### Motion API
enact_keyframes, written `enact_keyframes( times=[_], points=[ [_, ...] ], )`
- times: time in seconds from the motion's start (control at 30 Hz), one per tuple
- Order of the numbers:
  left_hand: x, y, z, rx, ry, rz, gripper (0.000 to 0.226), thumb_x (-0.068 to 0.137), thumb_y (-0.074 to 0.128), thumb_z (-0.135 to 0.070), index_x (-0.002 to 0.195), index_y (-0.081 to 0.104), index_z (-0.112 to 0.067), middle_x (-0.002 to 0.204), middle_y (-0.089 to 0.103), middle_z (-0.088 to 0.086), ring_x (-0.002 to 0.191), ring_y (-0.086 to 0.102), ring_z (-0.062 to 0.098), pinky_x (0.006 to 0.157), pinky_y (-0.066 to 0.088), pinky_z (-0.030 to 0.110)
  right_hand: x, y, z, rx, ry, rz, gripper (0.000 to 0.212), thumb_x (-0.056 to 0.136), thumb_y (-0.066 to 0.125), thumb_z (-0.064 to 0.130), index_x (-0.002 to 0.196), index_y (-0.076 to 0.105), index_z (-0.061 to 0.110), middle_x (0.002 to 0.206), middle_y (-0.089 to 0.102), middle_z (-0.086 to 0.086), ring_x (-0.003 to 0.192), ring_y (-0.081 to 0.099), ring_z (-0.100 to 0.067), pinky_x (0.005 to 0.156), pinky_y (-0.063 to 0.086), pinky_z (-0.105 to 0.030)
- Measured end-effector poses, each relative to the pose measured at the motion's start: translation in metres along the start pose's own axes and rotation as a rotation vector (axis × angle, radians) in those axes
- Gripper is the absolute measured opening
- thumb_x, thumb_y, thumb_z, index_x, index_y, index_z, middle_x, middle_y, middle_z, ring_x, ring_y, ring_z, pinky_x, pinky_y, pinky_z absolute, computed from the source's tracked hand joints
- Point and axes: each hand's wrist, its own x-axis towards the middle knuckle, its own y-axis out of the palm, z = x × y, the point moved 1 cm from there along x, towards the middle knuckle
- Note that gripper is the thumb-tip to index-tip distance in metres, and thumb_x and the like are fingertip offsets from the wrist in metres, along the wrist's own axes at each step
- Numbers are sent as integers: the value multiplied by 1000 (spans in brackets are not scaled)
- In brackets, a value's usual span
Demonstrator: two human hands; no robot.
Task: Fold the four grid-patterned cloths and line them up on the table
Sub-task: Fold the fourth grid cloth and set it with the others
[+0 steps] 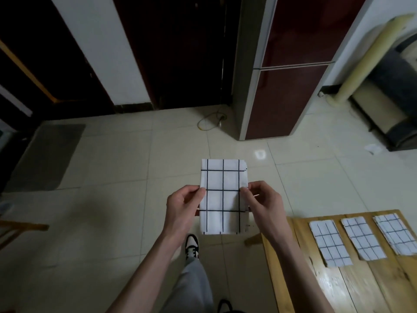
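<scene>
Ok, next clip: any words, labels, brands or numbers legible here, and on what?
None can be read. The held cloth and the three folded cloths on the table show only grid lines. The fridge front is plain; the shoe carries no readable mark.

Single head-worn wide-angle view, facing forward and down, close above the hands, floor beyond

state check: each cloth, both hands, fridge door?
Held cloth: folded, in the air over the floor, not on the table.
Three cloths on the table: folded, flat, in a row.
Left hand: pinches the held cloth's left edge.
Right hand: pinches its right edge.
Fridge: doors closed.
</scene>
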Motion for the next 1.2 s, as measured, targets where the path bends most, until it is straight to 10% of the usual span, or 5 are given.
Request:
enact_keyframes(
  times=[0.5, 1.2],
  points=[
    [213, 48, -73, 73, 44, 403, 9, 99, 72, -25, 93, 77, -21, 81, 74, -7, 78, 65, 2, 66, 55, 22, 135, 23, 29, -8, 100, -407, 8, 99, 69, 30, 94, 70, 25, 85, 72, 3, 76, 67, -24, 73, 59, -55],
    [317, 235, -119, 215, 42, 781, 9, 100, 72, -23, 98, 78, -17, 94, 81, 3, 96, 75, 24, 82, 62, 42, 229, -75, 4, 114, 198, -815, 8, 99, 69, 30, 98, 70, 23, 88, 71, 0, 83, 65, -24, 71, 56, -35]
  ],
)
